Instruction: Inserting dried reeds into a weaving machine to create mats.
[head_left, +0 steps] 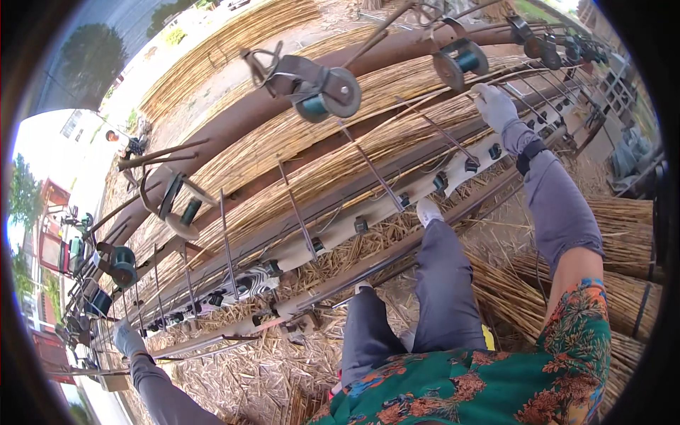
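Note:
My right hand (495, 106), in a pale glove, is raised over the frame at upper right, fingers curled at the end of several long reed stalks (409, 109). My left hand (127, 339), also gloved, is at the frame's far left end beside thin metal rods; whether it holds anything is unclear. Between the hands run layers of reeds (319, 178), crossed by slanting metal rods (372, 169). Spools of green wire or twine (314, 105) hang from a thick rusty pipe (239, 119). Small dark bobbins (361, 225) line the near side.
A long metal rail (372, 271) crosses in front of my legs. Bundled reeds (616, 234) lie at right, and loose straw (255, 372) covers the ground. Another person (125, 144) is beyond the pipe at upper left. A large reed pile (212, 50) lies behind.

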`<state>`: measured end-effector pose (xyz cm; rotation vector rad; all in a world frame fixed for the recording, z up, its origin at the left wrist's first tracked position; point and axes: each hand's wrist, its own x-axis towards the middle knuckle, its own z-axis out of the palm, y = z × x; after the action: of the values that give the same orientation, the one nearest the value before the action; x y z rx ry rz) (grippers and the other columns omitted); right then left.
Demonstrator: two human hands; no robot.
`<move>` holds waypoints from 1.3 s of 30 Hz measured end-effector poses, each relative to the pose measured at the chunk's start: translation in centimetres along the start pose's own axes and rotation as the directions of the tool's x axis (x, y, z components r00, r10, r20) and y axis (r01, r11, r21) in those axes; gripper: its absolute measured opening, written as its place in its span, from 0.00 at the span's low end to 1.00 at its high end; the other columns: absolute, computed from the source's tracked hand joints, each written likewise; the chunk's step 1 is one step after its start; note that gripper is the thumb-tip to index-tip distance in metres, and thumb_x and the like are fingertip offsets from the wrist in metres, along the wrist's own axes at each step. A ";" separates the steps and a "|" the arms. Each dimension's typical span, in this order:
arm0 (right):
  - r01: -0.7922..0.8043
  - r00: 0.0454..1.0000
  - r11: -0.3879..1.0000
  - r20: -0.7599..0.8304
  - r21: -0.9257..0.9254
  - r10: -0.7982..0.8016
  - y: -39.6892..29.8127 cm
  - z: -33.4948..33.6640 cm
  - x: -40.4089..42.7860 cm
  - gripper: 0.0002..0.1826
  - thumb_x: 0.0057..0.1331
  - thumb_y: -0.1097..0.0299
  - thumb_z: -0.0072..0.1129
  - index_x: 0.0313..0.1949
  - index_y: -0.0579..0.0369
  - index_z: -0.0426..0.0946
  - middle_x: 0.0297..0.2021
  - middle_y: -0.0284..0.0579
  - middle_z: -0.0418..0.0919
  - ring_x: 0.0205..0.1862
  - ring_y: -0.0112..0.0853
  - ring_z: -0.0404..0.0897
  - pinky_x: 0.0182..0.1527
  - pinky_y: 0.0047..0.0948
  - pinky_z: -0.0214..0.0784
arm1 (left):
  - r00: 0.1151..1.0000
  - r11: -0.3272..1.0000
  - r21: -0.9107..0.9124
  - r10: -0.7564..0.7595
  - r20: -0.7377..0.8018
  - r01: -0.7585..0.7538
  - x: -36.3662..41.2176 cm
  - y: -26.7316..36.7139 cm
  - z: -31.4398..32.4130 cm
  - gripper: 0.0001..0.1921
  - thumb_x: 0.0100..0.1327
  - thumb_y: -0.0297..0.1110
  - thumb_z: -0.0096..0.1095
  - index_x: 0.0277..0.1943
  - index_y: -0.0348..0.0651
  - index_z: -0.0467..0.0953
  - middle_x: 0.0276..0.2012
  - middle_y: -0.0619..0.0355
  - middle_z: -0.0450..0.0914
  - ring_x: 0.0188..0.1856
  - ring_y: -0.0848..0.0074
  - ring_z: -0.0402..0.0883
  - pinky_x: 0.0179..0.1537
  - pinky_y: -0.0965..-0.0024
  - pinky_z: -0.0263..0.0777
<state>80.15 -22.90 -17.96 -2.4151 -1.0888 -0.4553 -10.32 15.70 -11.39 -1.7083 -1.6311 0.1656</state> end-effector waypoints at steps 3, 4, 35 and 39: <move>0.072 0.997 0.994 0.033 -0.084 -0.070 -0.8 -0.1 -0.9 0.15 0.61 0.62 0.53 0.47 0.49 0.72 0.43 0.52 0.76 0.47 0.48 0.76 0.51 0.41 0.66 | 0.978 0.974 -0.115 -0.182 0.102 0.193 1.9 0.8 -0.4 0.10 0.61 0.27 0.49 0.43 0.38 0.76 0.34 0.46 0.79 0.40 0.57 0.81 0.38 0.57 0.75; 0.034 0.997 0.999 0.070 -0.040 -0.031 -1.8 0.2 -0.7 0.18 0.61 0.62 0.54 0.51 0.51 0.70 0.46 0.53 0.75 0.50 0.48 0.75 0.52 0.41 0.66 | 0.957 0.926 -0.243 -0.266 0.117 0.287 2.6 -0.2 -0.2 0.11 0.61 0.28 0.49 0.44 0.37 0.74 0.34 0.44 0.79 0.41 0.55 0.81 0.37 0.55 0.74; -0.642 0.381 0.538 0.381 -0.547 0.842 24.6 -1.6 -43.8 0.18 0.66 0.61 0.44 0.52 0.51 0.73 0.53 0.47 0.75 0.56 0.39 0.73 0.55 0.43 0.62 | 0.693 -0.080 -0.873 0.644 0.324 0.482 -12.9 40.0 -32.3 0.21 0.65 0.50 0.50 0.47 0.40 0.72 0.30 0.57 0.69 0.29 0.70 0.69 0.32 0.70 0.65; -0.545 0.411 0.519 0.330 -0.659 0.850 33.5 0.3 -42.8 0.17 0.67 0.64 0.43 0.53 0.49 0.74 0.52 0.45 0.75 0.56 0.41 0.72 0.54 0.49 0.58 | 0.715 -0.014 -0.840 0.533 0.452 0.542 -13.8 41.1 -33.4 0.21 0.65 0.55 0.49 0.41 0.43 0.74 0.20 0.66 0.63 0.23 0.79 0.63 0.27 0.76 0.61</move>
<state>78.68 -68.78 -46.96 -3.2584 0.0797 0.5304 39.27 -6.72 -17.35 -3.0573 -2.7268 -0.7926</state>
